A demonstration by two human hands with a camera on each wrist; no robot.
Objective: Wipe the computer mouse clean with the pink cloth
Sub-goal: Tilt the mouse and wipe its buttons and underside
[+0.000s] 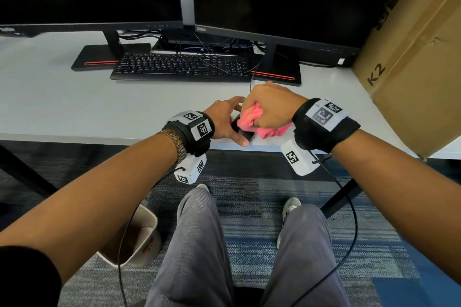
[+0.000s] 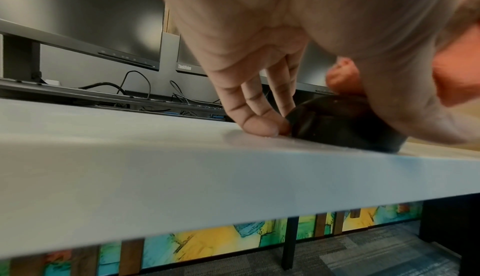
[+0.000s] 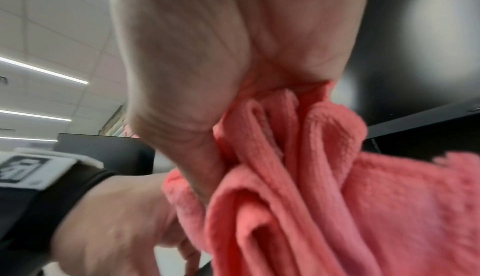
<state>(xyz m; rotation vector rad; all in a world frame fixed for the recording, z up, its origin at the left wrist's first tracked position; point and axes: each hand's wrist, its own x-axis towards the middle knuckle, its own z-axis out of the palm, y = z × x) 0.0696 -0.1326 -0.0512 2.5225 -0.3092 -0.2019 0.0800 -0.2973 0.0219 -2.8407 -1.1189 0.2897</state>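
Mid-wipe: right hand [image 1: 270, 104] clenches the bunched pink terry cloth [image 1: 252, 118] on the rounded black plastic mouse [image 1: 245, 133], left hand [image 1: 224, 122] fingers [image 2: 259, 124] bracing it on the worktop [image 1: 99, 107]; next, rub uncovered sides

Right hand [image 1: 270, 104] grips bunched pink cloth [image 1: 252, 117] on black computer mouse [image 1: 245, 133]; left hand [image 1: 224, 122] holds the mouse on grey table [image 1: 74, 107].

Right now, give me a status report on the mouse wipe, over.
Left hand steadies the black mouse on the desk. Right hand grips the pink cloth, bunched on the mouse. Nothing in the way.
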